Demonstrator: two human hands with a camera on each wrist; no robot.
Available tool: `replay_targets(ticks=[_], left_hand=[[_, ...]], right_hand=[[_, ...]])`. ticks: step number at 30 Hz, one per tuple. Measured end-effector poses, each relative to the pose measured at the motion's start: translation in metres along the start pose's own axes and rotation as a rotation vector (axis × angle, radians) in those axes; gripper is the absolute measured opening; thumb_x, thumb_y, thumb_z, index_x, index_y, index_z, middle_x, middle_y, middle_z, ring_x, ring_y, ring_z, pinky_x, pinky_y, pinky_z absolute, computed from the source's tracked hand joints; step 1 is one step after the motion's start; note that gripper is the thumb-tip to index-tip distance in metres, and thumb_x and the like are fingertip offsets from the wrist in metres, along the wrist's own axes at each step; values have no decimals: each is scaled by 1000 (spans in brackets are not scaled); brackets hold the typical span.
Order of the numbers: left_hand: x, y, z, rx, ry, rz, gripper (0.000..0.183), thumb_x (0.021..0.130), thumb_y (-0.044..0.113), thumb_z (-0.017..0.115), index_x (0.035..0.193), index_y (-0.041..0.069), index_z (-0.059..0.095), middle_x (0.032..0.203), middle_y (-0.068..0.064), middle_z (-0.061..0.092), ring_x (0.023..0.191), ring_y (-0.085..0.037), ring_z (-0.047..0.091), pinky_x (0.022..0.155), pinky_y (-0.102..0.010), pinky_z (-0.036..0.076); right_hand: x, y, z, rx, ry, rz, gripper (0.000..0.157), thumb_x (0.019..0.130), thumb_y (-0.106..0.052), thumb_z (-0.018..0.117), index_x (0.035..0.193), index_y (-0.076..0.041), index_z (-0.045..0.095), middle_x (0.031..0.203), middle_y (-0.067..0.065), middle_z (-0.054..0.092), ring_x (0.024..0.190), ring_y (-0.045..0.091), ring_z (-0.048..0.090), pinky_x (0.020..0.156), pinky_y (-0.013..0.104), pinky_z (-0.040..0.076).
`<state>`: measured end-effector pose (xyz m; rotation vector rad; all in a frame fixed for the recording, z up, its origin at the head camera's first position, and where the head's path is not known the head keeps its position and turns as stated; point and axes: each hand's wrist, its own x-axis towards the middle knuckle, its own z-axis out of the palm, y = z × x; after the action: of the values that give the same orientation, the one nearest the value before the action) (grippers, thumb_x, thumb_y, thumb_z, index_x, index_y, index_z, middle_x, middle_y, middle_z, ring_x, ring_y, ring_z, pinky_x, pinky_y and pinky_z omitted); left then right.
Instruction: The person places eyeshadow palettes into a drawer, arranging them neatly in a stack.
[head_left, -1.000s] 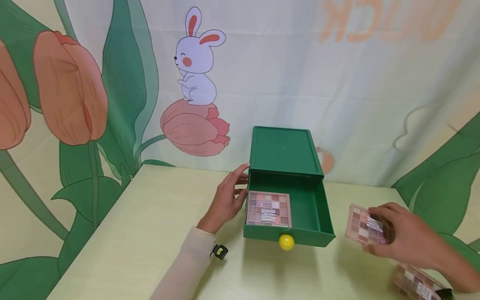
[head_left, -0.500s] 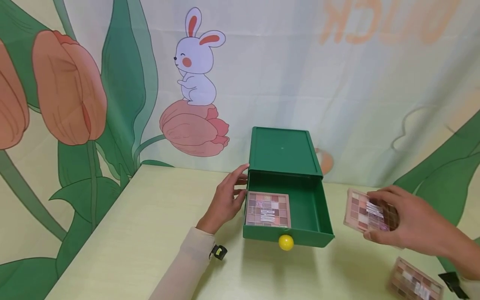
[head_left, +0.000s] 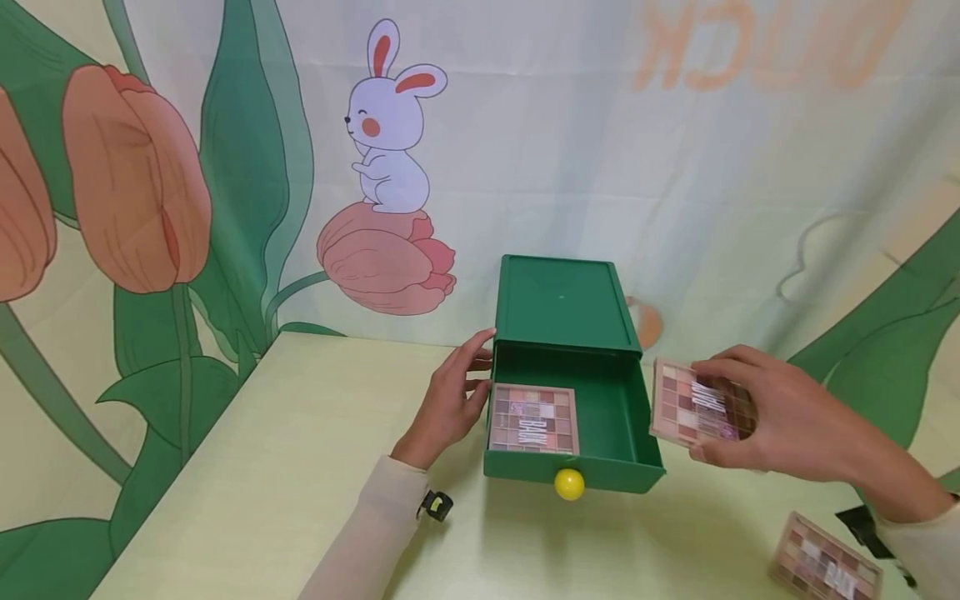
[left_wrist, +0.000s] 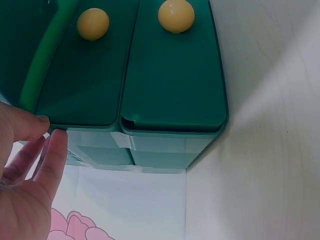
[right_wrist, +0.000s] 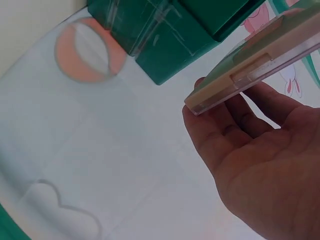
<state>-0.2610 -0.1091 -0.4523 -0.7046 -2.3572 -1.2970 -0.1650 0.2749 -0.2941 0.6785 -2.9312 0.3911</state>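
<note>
A green drawer cabinet (head_left: pixel 566 300) stands against the backdrop with its top drawer (head_left: pixel 611 477) pulled out. Inside the drawer, on the left, lies an eyeshadow palette (head_left: pixel 533 419). My left hand (head_left: pixel 447 404) touches the cabinet's left side, its thumb and fingertips along the edge in the left wrist view. Beside the drawer's right wall, my right hand (head_left: pixel 780 417) holds a second eyeshadow palette (head_left: pixel 678 400), tilted, between thumb and fingers. In the right wrist view this held palette (right_wrist: pixel 255 70) shows its pink edge. A third palette (head_left: pixel 825 558) lies on the table at lower right.
The drawer front has a yellow knob (head_left: pixel 569 484). Two lower drawers, each with a knob (left_wrist: pixel 176 15), are closed in the left wrist view. A pale table (head_left: pixel 247 475) carries everything. Behind it hangs a backdrop (head_left: pixel 525 150) printed with tulips and a rabbit.
My right hand has carried the held palette leftward and slightly up, close to the drawer's right wall. The left hand stays at the cabinet's side. The palette on the table is now uncovered.
</note>
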Motion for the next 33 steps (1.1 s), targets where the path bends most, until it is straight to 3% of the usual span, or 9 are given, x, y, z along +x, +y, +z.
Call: replay_targets(ticks=[7,23,33], left_hand=[[0,2,0,11,2,-8,90,99,-4,69,165,39,26,139,-10,60,129,-26,67,99,-36,63],[-1,2,2,7,8,-13,90,98,-5,69,165,39,27,139,-11,60,129,-28,67,98,-37,63],[0,1,1,2,5,-10,88,99,-4,68,165,37,27,140,-11,59,129,-27,66,99,-37,63]], right_hand=[[16,-10,0,22,-25,-37,86,75,-53,92,142,-8,63,130,3,61,96,14,55,67,24,48],[44,-40,5,93,-75,-53,81,74,-52,91,139,-14,64,130,1,60,96,15,57,69,25,54],[66,-57,13,63,-81,-84,86,72,-54,92,141,-11,63,127,2,59,99,17,56,71,26,55]])
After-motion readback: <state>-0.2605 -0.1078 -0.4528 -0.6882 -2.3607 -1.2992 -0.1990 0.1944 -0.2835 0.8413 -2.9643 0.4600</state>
